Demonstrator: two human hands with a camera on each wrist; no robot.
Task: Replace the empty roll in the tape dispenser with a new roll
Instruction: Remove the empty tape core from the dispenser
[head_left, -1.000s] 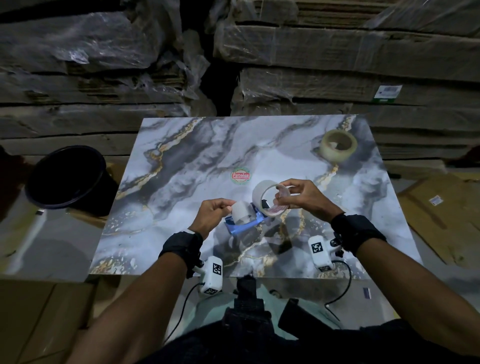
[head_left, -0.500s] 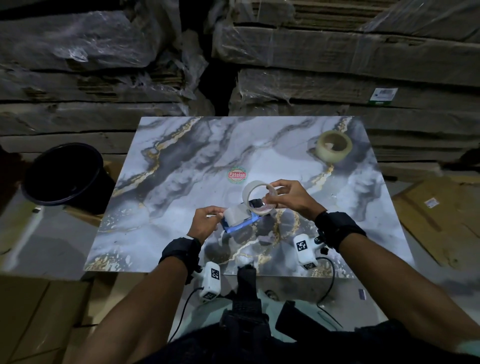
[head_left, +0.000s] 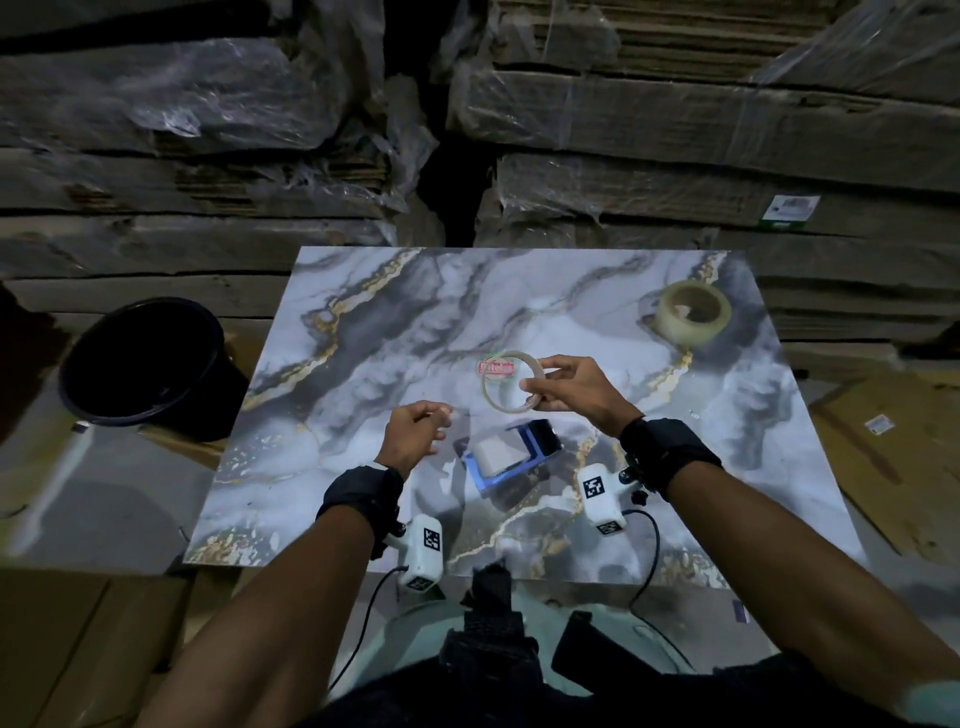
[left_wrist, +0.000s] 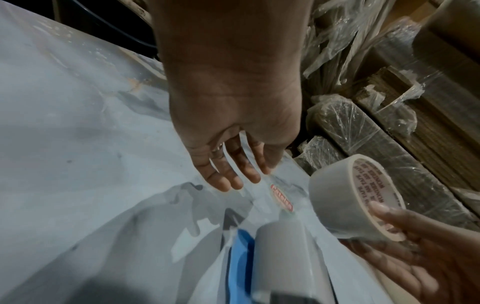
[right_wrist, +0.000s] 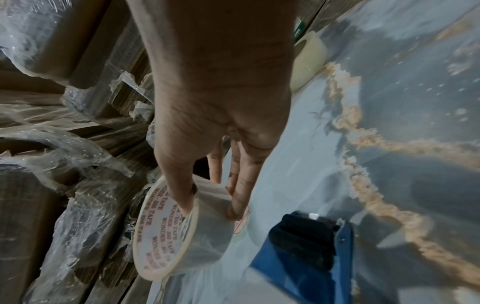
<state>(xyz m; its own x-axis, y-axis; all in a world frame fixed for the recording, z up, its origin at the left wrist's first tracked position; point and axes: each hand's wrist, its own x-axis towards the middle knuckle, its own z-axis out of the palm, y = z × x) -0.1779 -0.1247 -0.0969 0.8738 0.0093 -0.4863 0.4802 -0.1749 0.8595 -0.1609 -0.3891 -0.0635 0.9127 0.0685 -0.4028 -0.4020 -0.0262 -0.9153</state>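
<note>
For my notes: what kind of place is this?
Probably a warehouse or packing store: stacks of flattened cardboard wrapped in plastic film stand behind the table, with more cardboard on the floor.

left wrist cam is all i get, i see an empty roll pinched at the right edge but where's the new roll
Observer: In the head view, the new roll lies on the table near its far right corner, with nothing touching it.
Operator: anyone holding the dispenser
Observer: No. The dispenser lies on the table and nothing grips it. The left hand hovers beside it, empty.
Operator: and the grip on the right side
Observer: The right wrist view shows the right hand with one finger hooked inside the empty roll and other fingers on its outer wall.
</note>
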